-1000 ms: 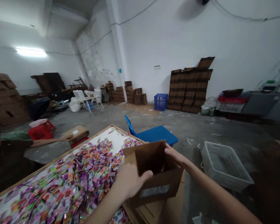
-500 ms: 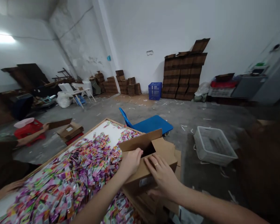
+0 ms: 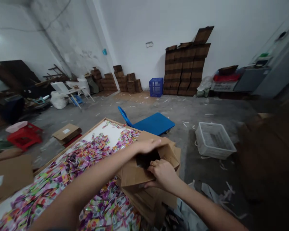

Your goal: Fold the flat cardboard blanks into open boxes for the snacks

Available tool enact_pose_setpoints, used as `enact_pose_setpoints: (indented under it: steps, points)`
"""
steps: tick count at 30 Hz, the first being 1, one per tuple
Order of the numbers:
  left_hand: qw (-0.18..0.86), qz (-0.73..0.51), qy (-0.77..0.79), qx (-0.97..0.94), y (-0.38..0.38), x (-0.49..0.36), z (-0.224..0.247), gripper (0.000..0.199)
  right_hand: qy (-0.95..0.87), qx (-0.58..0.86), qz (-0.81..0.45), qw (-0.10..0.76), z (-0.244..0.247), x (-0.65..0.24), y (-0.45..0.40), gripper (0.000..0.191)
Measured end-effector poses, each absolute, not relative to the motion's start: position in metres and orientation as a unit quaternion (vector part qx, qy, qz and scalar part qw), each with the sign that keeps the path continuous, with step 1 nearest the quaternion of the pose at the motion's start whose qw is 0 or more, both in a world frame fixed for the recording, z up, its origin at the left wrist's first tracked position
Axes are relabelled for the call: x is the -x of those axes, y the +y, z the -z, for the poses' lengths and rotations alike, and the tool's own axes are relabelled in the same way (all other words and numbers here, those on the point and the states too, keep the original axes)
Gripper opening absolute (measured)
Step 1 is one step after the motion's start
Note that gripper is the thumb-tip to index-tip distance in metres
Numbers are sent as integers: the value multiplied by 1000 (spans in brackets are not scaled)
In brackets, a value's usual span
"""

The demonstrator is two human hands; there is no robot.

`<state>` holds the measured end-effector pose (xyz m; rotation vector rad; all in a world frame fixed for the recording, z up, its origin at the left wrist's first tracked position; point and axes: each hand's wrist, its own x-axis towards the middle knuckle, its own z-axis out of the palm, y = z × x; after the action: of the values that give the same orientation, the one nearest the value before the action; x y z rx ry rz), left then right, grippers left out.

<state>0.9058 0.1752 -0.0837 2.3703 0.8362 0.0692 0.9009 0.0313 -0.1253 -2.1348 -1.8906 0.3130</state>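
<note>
A brown cardboard box (image 3: 135,175) stands at the near right corner of the table, its dark inside partly showing. My left hand (image 3: 148,146) reaches across the opening with fingers stretched out, lying against the far flap. At the near edge my right hand (image 3: 162,173) has its fingers curled over the cardboard into the opening, the thumb outside. Small colourful printed packets (image 3: 86,163) lie heaped on the white table (image 3: 114,138) left of the box. What lies inside the box is hidden.
A co-worker's arm (image 3: 4,155) and a cardboard box (image 3: 12,175) are at the left. Beyond the table stands a blue platform trolley (image 3: 156,123). A white plastic crate (image 3: 214,141) sits on the floor at right. Stacked cartons (image 3: 185,70) line the wall.
My left hand has moved from the near flap across to the far one, which is now lower. My right hand's fingers have curled into the opening. The co-worker's cardboard box has come over the table.
</note>
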Motion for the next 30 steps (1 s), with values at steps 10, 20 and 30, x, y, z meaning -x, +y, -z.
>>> enact_pose_setpoints:
  steps: [10,20,30]
  points:
    - [-34,47,210,-976,181,-882,136,61,-689,705,-59,158,142,-892,46,45]
    - [233,115,198,-945,156,-845,66,116,-744,628,65,218,152,-917,15,38]
    - [66,117,301,-944,92,-773,20,134,-820,391,206,365,114,-920,14,33]
